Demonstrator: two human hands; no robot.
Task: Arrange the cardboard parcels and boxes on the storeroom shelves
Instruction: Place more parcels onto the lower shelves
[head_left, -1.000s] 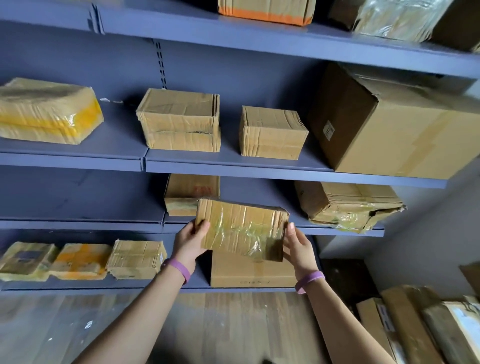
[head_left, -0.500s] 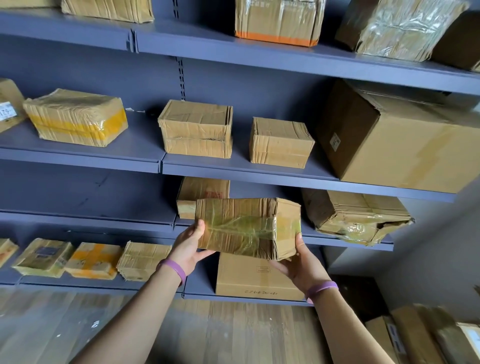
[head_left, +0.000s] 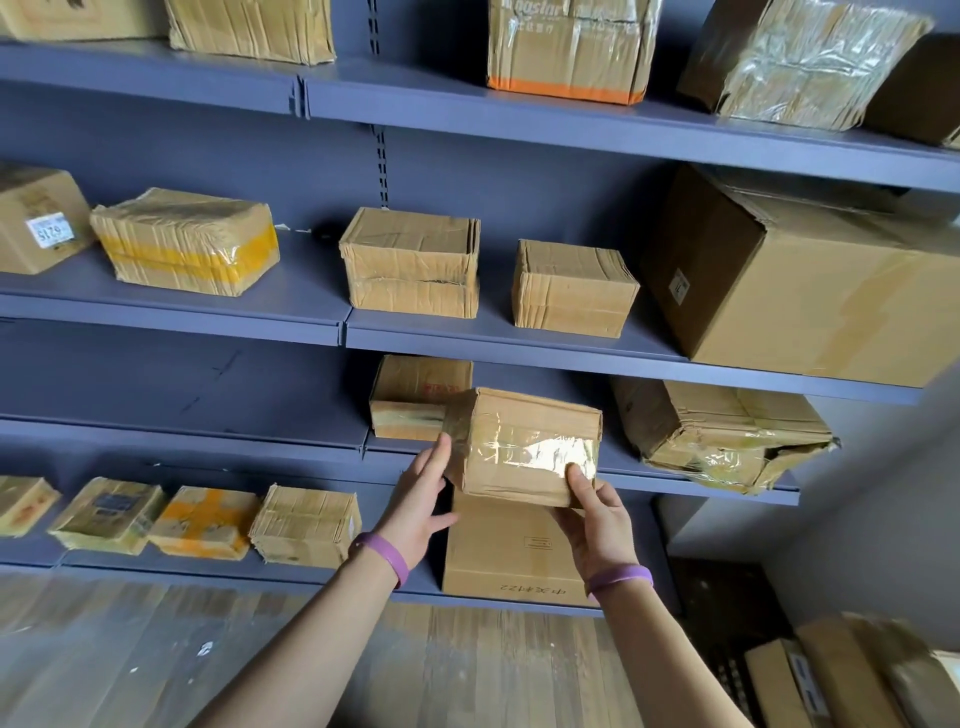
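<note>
**Parcel in hand at the third shelf, not set down**

One taped parcel (head_left: 524, 447) is up in front of the lip of the third shelf (head_left: 208, 439). It sits in the gap between the red-print box (head_left: 421, 389) and the crushed box (head_left: 722, 434). Its underside is lower than the lip, so the hands carry it. A clear tape band runs across the front face, with glare on it.

Left hand (head_left: 421, 499): fingers straight and together, flat against the parcel's left end, thumb splayed below.
Right hand (head_left: 597, 519): thumb clamped on the taped front, other fingers wrapped under the lower right corner, mostly hidden.
One purple wristband (head_left: 387, 558) per wrist, 2 total.

4 shelf levels in sight:
- Third: 2 boxes, the pair named above.
- Second shelf (head_left: 156, 317): 5 items. One labelled box (head_left: 41, 221), one yellow-taped parcel (head_left: 187, 241), two plain boxes side by side, and one big carton (head_left: 810, 280) at the right end.
- Top shelf (head_left: 156, 78): 5 items. Two at the left (one cut off by the frame), one orange-striped box (head_left: 569, 49), one film-wrapped box (head_left: 800, 62), and one dark box at the right edge.
- Bottom shelf (head_left: 156, 569): 5 items. Four small parcels in a row at the left (the leftmost cut off), plus one flat carton (head_left: 511, 551) standing directly behind the hands.

Floor, lower right: cartons (head_left: 857, 680), too blurred to count.
</note>
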